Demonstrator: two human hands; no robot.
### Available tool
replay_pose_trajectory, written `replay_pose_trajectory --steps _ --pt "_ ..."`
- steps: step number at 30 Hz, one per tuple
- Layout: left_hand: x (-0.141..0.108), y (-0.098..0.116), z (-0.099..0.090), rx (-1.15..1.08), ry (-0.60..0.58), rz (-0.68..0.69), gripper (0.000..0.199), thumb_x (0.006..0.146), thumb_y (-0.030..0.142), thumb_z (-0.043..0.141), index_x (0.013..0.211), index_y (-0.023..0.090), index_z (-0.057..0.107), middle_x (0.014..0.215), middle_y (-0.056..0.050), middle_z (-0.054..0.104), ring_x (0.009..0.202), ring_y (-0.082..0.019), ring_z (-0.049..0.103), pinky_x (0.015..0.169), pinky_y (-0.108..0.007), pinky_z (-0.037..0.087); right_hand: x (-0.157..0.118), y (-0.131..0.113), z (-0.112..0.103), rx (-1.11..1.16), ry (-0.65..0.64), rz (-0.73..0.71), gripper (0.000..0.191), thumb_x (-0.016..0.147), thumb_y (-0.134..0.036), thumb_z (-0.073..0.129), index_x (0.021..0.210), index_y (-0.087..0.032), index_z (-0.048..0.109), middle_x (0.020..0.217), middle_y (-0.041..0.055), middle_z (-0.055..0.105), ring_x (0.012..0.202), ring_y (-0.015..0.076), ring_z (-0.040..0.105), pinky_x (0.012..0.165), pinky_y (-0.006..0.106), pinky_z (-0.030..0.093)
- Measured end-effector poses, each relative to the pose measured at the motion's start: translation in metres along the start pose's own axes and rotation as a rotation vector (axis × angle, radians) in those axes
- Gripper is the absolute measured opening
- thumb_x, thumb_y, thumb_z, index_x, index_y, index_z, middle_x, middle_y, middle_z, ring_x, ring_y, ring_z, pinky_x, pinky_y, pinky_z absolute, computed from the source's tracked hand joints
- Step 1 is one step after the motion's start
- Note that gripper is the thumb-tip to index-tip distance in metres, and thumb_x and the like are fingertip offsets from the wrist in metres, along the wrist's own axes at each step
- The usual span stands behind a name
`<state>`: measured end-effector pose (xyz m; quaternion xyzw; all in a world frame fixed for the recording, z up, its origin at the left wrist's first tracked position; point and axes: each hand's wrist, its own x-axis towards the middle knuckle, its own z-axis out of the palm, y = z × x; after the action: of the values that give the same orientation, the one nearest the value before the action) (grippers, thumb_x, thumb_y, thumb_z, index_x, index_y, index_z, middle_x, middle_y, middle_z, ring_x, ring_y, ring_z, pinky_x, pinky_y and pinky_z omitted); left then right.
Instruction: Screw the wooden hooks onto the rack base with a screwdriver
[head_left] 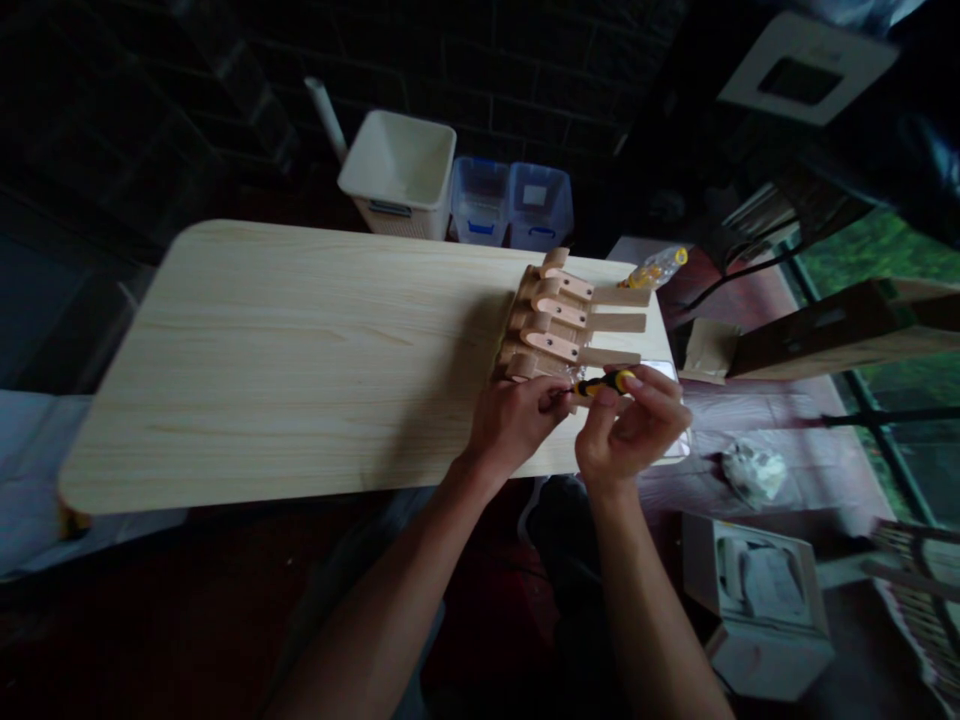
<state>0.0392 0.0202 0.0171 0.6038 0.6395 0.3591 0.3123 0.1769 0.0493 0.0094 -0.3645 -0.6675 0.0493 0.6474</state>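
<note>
A wooden piece [559,315] with several curved hooks and dark screw heads rests near the right end of the light wooden table [300,360]. My right hand [634,425] holds a yellow and black screwdriver [604,384] by its handle, its shaft pointing left. At the nearest hook, my left hand [517,420] has its thumb and fingers pinched together at the screwdriver's tip. Whatever is between those fingers is too small to make out. The lower part of the wooden piece is partly hidden by my hands.
A clear bottle with a yellow cap [660,268] lies at the table's far right corner. Behind the table stand a white bin [397,165] and two clear plastic boxes, one on the left [480,200]. An open carton [761,600] is on the floor at right.
</note>
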Motion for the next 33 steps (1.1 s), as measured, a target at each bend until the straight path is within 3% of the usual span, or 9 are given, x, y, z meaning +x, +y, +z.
replay_pose_trajectory --steps 5,16,22,33 --pt "-0.004 -0.001 0.003 0.027 0.042 -0.005 0.019 0.097 0.030 0.077 0.114 0.029 0.086 0.086 -0.001 0.086 0.078 -0.016 0.080 0.067 -0.023 0.051 -0.006 -0.005 -0.001 0.083 -0.009 0.005 0.022 0.105 -0.023 0.055 0.126 -0.029 0.054 0.119 0.0062 0.065 0.105 0.0222 0.077 0.088 0.046 0.068" --pt "-0.002 0.000 0.002 0.029 0.013 -0.017 0.019 0.098 0.031 0.077 0.114 0.029 0.085 0.090 0.000 0.087 0.082 -0.016 0.081 0.068 -0.021 0.050 -0.005 -0.001 -0.002 0.043 -0.009 -0.036 0.028 0.102 -0.019 0.063 0.128 -0.028 0.057 0.116 0.0055 0.065 0.104 0.0208 0.076 0.089 0.045 0.070" --pt "0.002 0.004 -0.002 0.110 -0.021 -0.008 0.016 0.100 0.036 0.075 0.110 0.029 0.086 0.089 -0.001 0.086 0.083 -0.017 0.080 0.069 -0.023 0.049 0.002 -0.001 -0.002 -0.039 -0.029 -0.045 0.034 0.098 -0.018 0.069 0.128 -0.029 0.059 0.116 0.0055 0.064 0.103 0.0191 0.072 0.081 0.037 0.069" --pt "-0.005 0.000 0.006 0.093 0.037 -0.026 0.022 0.098 0.034 0.076 0.119 0.033 0.084 0.089 0.000 0.087 0.084 -0.018 0.081 0.070 -0.024 0.051 -0.007 -0.004 -0.003 0.036 -0.029 -0.043 0.027 0.106 -0.022 0.057 0.132 -0.029 0.056 0.122 0.0075 0.066 0.111 0.0226 0.076 0.093 0.048 0.068"
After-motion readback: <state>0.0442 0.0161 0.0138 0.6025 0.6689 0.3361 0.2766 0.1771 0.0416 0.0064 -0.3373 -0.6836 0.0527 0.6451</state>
